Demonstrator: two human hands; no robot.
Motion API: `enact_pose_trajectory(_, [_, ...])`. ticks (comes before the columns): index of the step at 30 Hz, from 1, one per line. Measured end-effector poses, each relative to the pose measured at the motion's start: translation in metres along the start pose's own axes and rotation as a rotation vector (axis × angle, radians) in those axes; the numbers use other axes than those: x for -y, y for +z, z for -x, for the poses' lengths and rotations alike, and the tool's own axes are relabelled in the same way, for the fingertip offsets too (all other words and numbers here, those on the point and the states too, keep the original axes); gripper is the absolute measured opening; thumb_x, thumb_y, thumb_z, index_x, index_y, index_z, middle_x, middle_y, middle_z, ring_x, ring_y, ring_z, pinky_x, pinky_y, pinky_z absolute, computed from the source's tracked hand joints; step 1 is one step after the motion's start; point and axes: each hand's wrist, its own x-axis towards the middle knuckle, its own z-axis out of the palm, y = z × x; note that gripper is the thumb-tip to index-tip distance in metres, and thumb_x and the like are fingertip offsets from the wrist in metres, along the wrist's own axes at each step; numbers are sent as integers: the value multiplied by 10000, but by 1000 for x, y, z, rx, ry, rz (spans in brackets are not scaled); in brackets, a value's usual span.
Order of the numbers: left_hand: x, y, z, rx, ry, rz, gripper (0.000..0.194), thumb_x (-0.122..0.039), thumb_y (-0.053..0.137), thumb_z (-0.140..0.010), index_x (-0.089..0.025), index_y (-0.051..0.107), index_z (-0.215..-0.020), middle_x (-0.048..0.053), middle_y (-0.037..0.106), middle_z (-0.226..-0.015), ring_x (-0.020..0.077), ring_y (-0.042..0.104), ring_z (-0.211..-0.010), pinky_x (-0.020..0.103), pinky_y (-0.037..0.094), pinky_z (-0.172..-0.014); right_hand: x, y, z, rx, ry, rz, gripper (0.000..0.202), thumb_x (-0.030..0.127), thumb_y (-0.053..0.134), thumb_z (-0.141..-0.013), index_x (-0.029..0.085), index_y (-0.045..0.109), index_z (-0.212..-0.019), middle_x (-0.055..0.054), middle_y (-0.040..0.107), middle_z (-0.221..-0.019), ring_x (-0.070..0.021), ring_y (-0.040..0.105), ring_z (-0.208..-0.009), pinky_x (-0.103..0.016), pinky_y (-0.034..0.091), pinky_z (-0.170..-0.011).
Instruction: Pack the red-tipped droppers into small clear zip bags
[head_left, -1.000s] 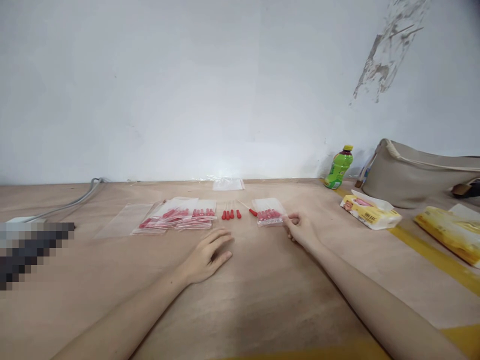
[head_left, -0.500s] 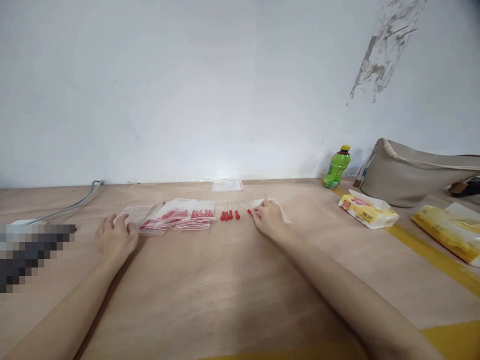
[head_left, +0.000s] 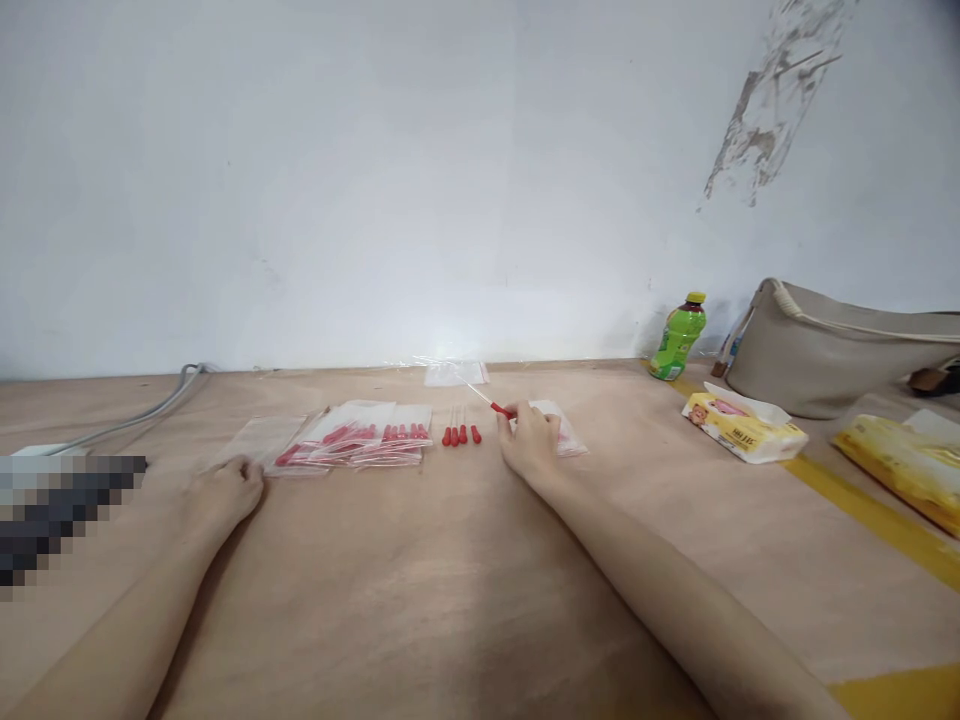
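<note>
My right hand (head_left: 531, 440) pinches a dropper (head_left: 501, 408) by its red bulb. The dropper's thin clear tube points up and to the left. Under and behind this hand lies a small clear zip bag (head_left: 562, 428) with something red in it. To its left, several more red-bulbed droppers (head_left: 454, 436) lie in a row, tubes toward the wall. My left hand (head_left: 229, 488) rests on the table with its fingers curled, close to the corner of a clear zip bag (head_left: 266, 435); what is in the fingers, if anything, is hidden. Beside it are overlapping zip bags with red-bulbed droppers inside (head_left: 375, 440).
Near the wall lies another clear bag (head_left: 456, 374). On the right are a green bottle (head_left: 678, 338), a tissue pack (head_left: 742, 425), a second yellow pack (head_left: 900, 450) and a beige bag (head_left: 825, 355). A grey cable (head_left: 150, 408) and a blurred dark object (head_left: 71, 510) are at left.
My left hand has drawn back slightly toward me and its spread fingers have curled. My right hand has tilted the dropper's tube up off the table, toward the wall.
</note>
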Motion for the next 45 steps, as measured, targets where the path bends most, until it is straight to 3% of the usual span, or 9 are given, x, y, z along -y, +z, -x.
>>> enact_pose_trajectory(4, [7, -2, 4, -12, -16, -8, 420, -369, 320, -840, -102, 619, -966, 137, 641, -882, 286, 577, -807, 277, 385, -568, -31, -27, 32, -116, -146, -218, 156, 296, 456, -831, 189, 566, -853, -41, 642, -810, -172, 562, -752, -372, 286, -821])
enact_pose_trajectory(7, [6, -11, 10, -132, -134, 12, 427, -354, 318, -840, -95, 635, -962, 117, 639, -790, 249, 580, -702, 232, 346, -473, -60, -47, 56, 10, -278, -340, 149, 293, 482, -817, 199, 585, -868, -48, 634, -810, -176, 555, -765, -338, 364, -761])
enact_pose_trajectory(11, [-14, -34, 28, -537, -266, 208, 416, -383, 332, -856, -128, 627, -1000, 56, 652, -719, 200, 580, -627, 231, 391, -469, -83, -57, 65, 52, -34, -568, 261, 346, 516, -788, 184, 574, -984, -73, 633, -880, -174, 559, -746, -319, 436, -696])
enact_pose_trajectory(14, [-50, -44, 52, -617, 52, 440, 344, -384, 417, -845, -191, 600, -1061, 7, 678, -850, 173, 609, -716, 269, 479, -629, -90, -54, 58, 28, 283, -840, 300, 409, 581, -723, 175, 589, -910, -65, 648, -826, -160, 576, -692, -307, 469, -662])
enact_pose_trajectory(18, [-112, -36, 92, -270, 926, 513, 327, -321, 343, -899, -235, 592, -1093, 12, 603, -1146, 176, 526, -1082, 325, 387, -955, -98, -53, 48, -62, 588, -1115, 288, 371, 704, -597, 185, 585, -782, -26, 654, -762, -119, 592, -649, -238, 492, -617])
enact_pose_trajectory(21, [-147, -25, 115, 100, 1147, 380, 435, -402, 398, -878, -243, 426, -1281, 40, 432, -1335, 202, 394, -1224, 374, 328, -1016, -102, -57, 45, -111, 691, -1253, 313, 317, 753, -541, 192, 566, -759, 2, 653, -714, -90, 595, -615, -185, 487, -571])
enact_pose_trajectory(25, [-159, -18, 129, 237, 1164, 337, 542, -441, 370, -883, -282, 211, -1375, 35, 248, -1431, 224, 216, -1313, 468, 192, -1065, -101, -61, 45, -172, 719, -1335, 336, 327, 761, -539, 207, 527, -747, 50, 615, -610, -64, 564, -524, -158, 463, -495])
enact_pose_trajectory(34, [-164, -18, 126, 73, 1070, 481, 386, -378, 381, -890, -277, 455, -1255, 51, 401, -1349, 240, 329, -1251, 456, 292, -1019, -95, -61, 49, -113, 605, -1181, 351, 455, 693, -610, 203, 508, -769, 69, 557, -548, -54, 495, -451, -157, 384, -426])
enact_pose_trajectory(45, [-169, -15, 119, 247, 1176, 412, 433, -412, 360, -895, -320, 347, -1318, 5, 324, -1402, 221, 271, -1291, 443, 240, -1051, -93, -56, 51, -90, 581, -1112, 402, 507, 685, -585, 208, 487, -768, 42, 570, -582, -91, 535, -494, -203, 433, -464])
